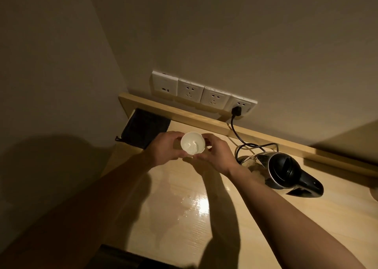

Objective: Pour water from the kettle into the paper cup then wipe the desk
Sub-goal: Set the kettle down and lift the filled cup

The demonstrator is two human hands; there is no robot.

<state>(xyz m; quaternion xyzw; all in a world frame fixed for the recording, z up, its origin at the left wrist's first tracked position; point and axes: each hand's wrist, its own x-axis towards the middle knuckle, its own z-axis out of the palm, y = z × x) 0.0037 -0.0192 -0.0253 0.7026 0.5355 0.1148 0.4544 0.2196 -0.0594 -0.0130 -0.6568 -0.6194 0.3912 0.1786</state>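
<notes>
A white paper cup (192, 144) with water in it is held between both hands over the back of the light wooden desk (255, 217). My left hand (166, 147) grips its left side and my right hand (215, 155) its right side. The steel kettle with a black lid and handle (286, 171) stands to the right of my right wrist, lid closed. A wet, shiny patch of spilled water (194, 205) lies on the desk in front of the cup. A dark cloth (146, 129) lies at the desk's back left corner.
A row of white wall sockets (202, 94) sits above the desk's raised back edge (184, 113). A black cord (237, 134) runs from the rightmost socket down to the kettle. A dark object (122, 256) shows at the desk's near edge.
</notes>
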